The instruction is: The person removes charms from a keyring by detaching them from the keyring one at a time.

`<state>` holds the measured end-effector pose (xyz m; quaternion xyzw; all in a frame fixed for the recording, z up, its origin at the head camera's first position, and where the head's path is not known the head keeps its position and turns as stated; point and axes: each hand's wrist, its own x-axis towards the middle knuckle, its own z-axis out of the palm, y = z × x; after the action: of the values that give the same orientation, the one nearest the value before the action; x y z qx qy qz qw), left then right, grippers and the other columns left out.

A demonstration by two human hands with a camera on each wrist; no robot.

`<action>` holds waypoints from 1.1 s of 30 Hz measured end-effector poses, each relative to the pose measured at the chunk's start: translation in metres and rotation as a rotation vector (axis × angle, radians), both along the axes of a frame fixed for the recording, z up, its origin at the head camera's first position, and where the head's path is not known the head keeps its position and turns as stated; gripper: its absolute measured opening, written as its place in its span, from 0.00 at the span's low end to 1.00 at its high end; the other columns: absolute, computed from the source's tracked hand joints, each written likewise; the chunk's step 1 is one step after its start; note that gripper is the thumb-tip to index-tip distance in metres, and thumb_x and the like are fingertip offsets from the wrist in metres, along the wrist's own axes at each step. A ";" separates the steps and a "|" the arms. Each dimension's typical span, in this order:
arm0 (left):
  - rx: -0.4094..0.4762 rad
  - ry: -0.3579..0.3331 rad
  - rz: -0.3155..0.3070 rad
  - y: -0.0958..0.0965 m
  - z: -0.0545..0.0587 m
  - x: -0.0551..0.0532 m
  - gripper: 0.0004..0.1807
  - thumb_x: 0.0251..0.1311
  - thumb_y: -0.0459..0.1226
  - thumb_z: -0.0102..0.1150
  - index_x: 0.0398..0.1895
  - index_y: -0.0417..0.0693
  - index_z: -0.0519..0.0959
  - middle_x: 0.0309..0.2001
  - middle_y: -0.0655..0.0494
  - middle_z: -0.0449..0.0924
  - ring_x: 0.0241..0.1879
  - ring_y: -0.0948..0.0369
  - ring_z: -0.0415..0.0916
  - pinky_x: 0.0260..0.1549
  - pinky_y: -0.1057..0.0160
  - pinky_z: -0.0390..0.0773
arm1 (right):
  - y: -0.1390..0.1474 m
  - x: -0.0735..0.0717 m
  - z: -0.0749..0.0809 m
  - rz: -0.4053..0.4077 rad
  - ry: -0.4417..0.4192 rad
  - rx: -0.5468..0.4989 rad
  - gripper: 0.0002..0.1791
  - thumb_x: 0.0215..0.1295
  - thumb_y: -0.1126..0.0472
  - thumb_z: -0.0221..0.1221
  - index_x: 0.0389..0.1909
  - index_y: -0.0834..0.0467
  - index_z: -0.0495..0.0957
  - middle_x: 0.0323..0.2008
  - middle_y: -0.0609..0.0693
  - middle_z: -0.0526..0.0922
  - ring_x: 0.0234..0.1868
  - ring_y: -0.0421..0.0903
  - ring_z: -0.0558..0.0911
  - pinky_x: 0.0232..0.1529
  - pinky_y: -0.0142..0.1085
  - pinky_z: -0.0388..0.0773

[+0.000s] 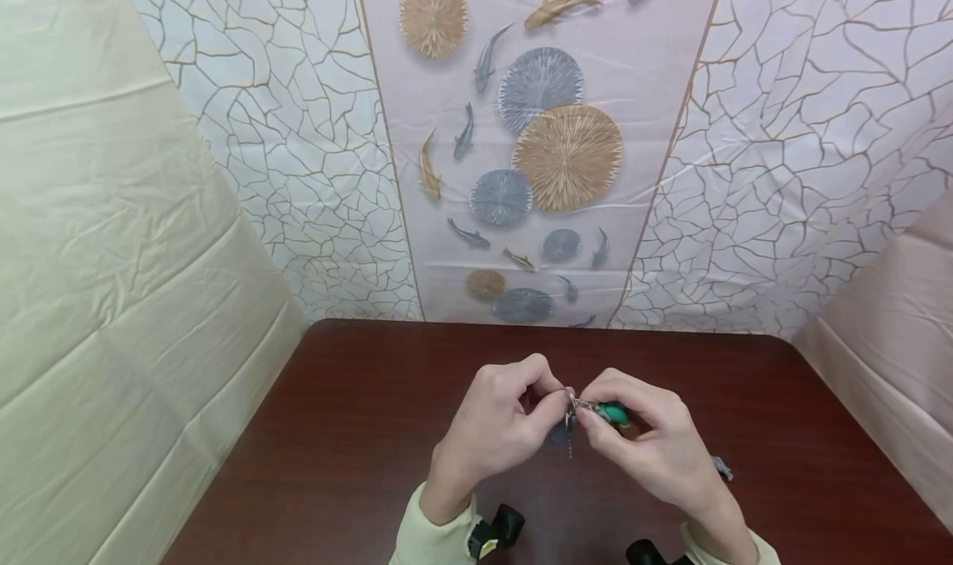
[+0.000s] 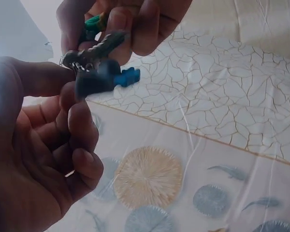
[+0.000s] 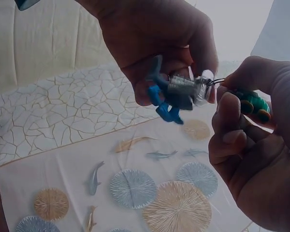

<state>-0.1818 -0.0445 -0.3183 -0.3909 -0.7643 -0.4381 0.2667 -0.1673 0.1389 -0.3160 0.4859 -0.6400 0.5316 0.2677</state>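
Note:
Both hands meet above the dark red table, working on a metal key ring (image 1: 572, 405) with small charms. My left hand (image 1: 497, 420) pinches the ring between thumb and index finger. Beside the left fingertips hang a bright blue figure (image 3: 169, 108) and a dark grey-blue charm (image 2: 94, 83); a short thin chain (image 1: 570, 447) dangles below. My right hand (image 1: 658, 445) pinches a green charm (image 1: 614, 414) by its metal link, right against the ring. In the right wrist view, orange-brown round parts show on the green charm, partly covered by the fingers.
A small grey object (image 1: 722, 468) lies on the table (image 1: 357, 433) beside the right wrist, partly hidden by it. Patterned cloth (image 1: 566, 160) hangs behind the table, with pale cloth (image 1: 149, 300) along the left side. A black camera (image 1: 510, 525) sits at the left wrist.

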 end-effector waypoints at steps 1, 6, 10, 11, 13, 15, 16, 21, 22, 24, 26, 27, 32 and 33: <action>0.006 -0.021 0.003 0.000 0.000 0.000 0.09 0.56 0.29 0.57 0.24 0.52 0.76 0.19 0.65 0.79 0.18 0.78 0.63 0.18 0.82 0.65 | 0.000 0.000 0.000 -0.002 0.000 -0.001 0.15 0.49 0.85 0.59 0.32 0.63 0.78 0.27 0.49 0.76 0.28 0.36 0.73 0.25 0.27 0.68; 0.011 -0.085 -0.026 0.001 0.000 0.000 0.08 0.57 0.29 0.58 0.26 0.52 0.75 0.19 0.64 0.78 0.18 0.78 0.63 0.18 0.81 0.65 | 0.001 -0.001 -0.001 -0.010 0.002 -0.002 0.15 0.50 0.84 0.59 0.33 0.63 0.78 0.27 0.49 0.76 0.28 0.36 0.73 0.25 0.27 0.69; -0.001 -0.091 -0.058 0.001 0.001 0.000 0.07 0.59 0.29 0.58 0.32 0.51 0.77 0.25 0.63 0.80 0.22 0.78 0.68 0.21 0.79 0.70 | 0.004 -0.002 -0.002 -0.015 -0.007 -0.001 0.14 0.51 0.84 0.60 0.33 0.64 0.78 0.28 0.49 0.76 0.28 0.36 0.73 0.25 0.27 0.69; -0.008 -0.077 -0.062 0.001 0.001 0.000 0.06 0.59 0.29 0.59 0.33 0.50 0.77 0.26 0.62 0.80 0.23 0.77 0.69 0.22 0.79 0.72 | 0.005 -0.002 -0.003 -0.014 -0.011 0.000 0.14 0.51 0.84 0.60 0.34 0.64 0.78 0.28 0.49 0.76 0.28 0.36 0.73 0.25 0.27 0.69; -0.024 -0.034 -0.069 0.000 0.001 0.000 0.06 0.61 0.29 0.59 0.36 0.49 0.78 0.30 0.61 0.80 0.27 0.76 0.71 0.26 0.79 0.74 | 0.005 -0.002 -0.004 -0.009 -0.016 0.000 0.14 0.52 0.84 0.60 0.34 0.64 0.78 0.29 0.50 0.77 0.28 0.36 0.74 0.25 0.27 0.70; -0.036 0.026 -0.073 0.001 0.000 -0.001 0.05 0.62 0.30 0.59 0.38 0.48 0.79 0.32 0.61 0.80 0.29 0.75 0.72 0.29 0.79 0.74 | 0.006 -0.002 -0.004 -0.005 -0.012 -0.005 0.14 0.52 0.84 0.60 0.35 0.64 0.78 0.29 0.50 0.77 0.28 0.36 0.74 0.26 0.27 0.70; -0.042 0.056 -0.069 0.001 0.000 -0.001 0.04 0.63 0.31 0.60 0.38 0.48 0.79 0.33 0.62 0.80 0.29 0.74 0.71 0.29 0.80 0.73 | 0.006 -0.002 -0.004 -0.004 -0.009 -0.008 0.14 0.52 0.83 0.60 0.35 0.64 0.78 0.29 0.50 0.77 0.28 0.36 0.74 0.26 0.27 0.70; -0.043 0.155 -0.041 0.002 0.000 -0.002 0.04 0.62 0.30 0.61 0.35 0.48 0.80 0.32 0.61 0.81 0.28 0.73 0.71 0.29 0.84 0.69 | 0.007 -0.002 -0.003 0.015 0.004 -0.023 0.12 0.53 0.82 0.60 0.34 0.65 0.78 0.28 0.50 0.77 0.30 0.37 0.73 0.27 0.27 0.69; -0.041 0.160 -0.035 0.002 0.000 -0.002 0.05 0.61 0.29 0.61 0.33 0.48 0.80 0.32 0.61 0.82 0.27 0.73 0.71 0.29 0.84 0.69 | 0.006 -0.002 -0.003 0.018 0.000 -0.022 0.12 0.53 0.82 0.60 0.34 0.65 0.78 0.28 0.50 0.76 0.29 0.37 0.73 0.27 0.27 0.69; -0.032 0.154 -0.030 0.003 0.000 -0.002 0.06 0.60 0.28 0.60 0.30 0.49 0.78 0.31 0.60 0.83 0.26 0.73 0.72 0.29 0.84 0.70 | 0.006 -0.003 -0.003 0.027 -0.001 -0.025 0.12 0.53 0.83 0.60 0.34 0.65 0.78 0.28 0.50 0.76 0.29 0.37 0.73 0.26 0.27 0.69; -0.019 0.130 -0.024 0.004 0.000 -0.002 0.08 0.58 0.27 0.59 0.28 0.50 0.77 0.31 0.60 0.84 0.25 0.74 0.71 0.27 0.84 0.69 | 0.006 -0.002 -0.003 0.032 -0.006 -0.026 0.12 0.52 0.83 0.60 0.34 0.65 0.78 0.28 0.50 0.76 0.29 0.37 0.73 0.24 0.27 0.68; -0.011 0.112 -0.022 0.004 0.000 -0.001 0.08 0.58 0.27 0.59 0.27 0.50 0.77 0.30 0.61 0.84 0.24 0.74 0.70 0.26 0.84 0.68 | 0.005 -0.002 -0.004 0.033 -0.008 -0.027 0.13 0.52 0.83 0.60 0.34 0.65 0.78 0.28 0.50 0.76 0.28 0.37 0.73 0.24 0.27 0.68; 0.009 0.041 -0.019 0.005 -0.001 -0.001 0.09 0.58 0.29 0.58 0.25 0.52 0.76 0.27 0.63 0.83 0.21 0.77 0.65 0.21 0.83 0.64 | 0.005 -0.001 -0.003 0.022 -0.016 -0.025 0.14 0.51 0.84 0.60 0.33 0.64 0.78 0.28 0.50 0.76 0.29 0.37 0.72 0.23 0.27 0.68; 0.007 0.029 -0.026 0.005 -0.001 -0.001 0.09 0.58 0.29 0.58 0.26 0.52 0.76 0.27 0.64 0.83 0.21 0.77 0.65 0.21 0.82 0.65 | 0.005 -0.001 -0.002 0.018 -0.014 -0.024 0.14 0.51 0.84 0.60 0.33 0.64 0.78 0.28 0.50 0.76 0.29 0.37 0.73 0.24 0.27 0.68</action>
<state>-0.1827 -0.0392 -0.3192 -0.4060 -0.7539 -0.4383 0.2734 -0.1680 0.1440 -0.3185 0.4845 -0.6310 0.5452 0.2642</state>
